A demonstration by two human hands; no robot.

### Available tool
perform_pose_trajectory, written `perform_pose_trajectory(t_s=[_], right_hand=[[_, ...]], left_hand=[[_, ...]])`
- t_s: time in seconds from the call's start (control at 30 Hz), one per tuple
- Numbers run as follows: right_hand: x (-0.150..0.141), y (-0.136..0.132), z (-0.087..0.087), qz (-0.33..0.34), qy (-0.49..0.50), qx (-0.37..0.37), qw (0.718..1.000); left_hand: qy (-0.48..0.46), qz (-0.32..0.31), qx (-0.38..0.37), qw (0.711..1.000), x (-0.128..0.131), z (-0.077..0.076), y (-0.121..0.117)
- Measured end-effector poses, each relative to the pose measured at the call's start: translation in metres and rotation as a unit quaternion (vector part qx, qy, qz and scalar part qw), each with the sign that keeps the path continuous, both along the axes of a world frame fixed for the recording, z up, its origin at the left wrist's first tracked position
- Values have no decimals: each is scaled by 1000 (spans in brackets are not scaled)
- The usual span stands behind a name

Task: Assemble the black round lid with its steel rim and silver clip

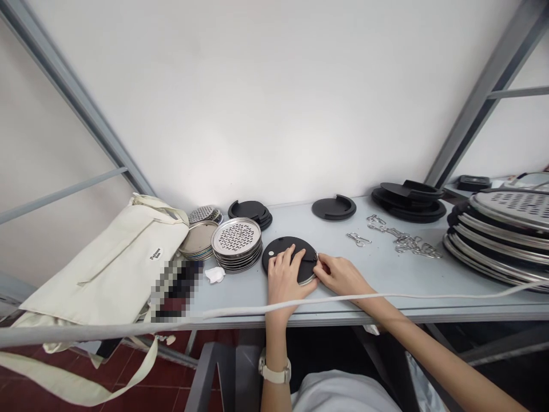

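A round black disc [279, 245] with a small white spot and a silvery rim lies on the shelf in front of me. My left hand [285, 274] rests on top of it, fingers spread, with the thumb towards its near right rim. At the disc's right edge, my right hand [337, 273] pinches a small metal wire clip [316, 256], mostly hidden by the fingertips. Beside the disc on the left stands a stack of round perforated grater plates [237, 237]. Loose wire clips [414, 243] lie in a heap to the right, with a few more [358, 239] nearer.
Black round holders stand at the back: one stack [250, 212], a single piece [333, 208] and another stack [407, 200]. Large grater discs [510, 229] are piled far right. A cream bag [107, 269] leans at left. A white cable [240, 311] crosses the front.
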State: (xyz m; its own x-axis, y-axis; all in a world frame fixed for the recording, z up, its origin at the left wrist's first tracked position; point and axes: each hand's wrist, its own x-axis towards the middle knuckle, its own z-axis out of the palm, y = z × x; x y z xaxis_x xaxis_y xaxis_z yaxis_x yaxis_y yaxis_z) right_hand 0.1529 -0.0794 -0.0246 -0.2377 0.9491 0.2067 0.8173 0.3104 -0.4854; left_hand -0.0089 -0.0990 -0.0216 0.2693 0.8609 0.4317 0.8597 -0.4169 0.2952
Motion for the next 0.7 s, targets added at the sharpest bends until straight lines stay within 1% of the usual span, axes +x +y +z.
perform_pose_trajectory(t_s=[0.17, 0.43, 0.7], right_hand=[[0, 0, 0, -2, 2, -5, 1000], [0, 3, -4, -7, -35, 11, 999], [-1, 2, 0, -8, -40, 2, 999]], left_hand=[[1, 0, 1, 1000, 0, 1, 0], [2, 2, 6, 1000, 1, 0, 1], [4, 2, 4, 1000, 0, 1, 0]])
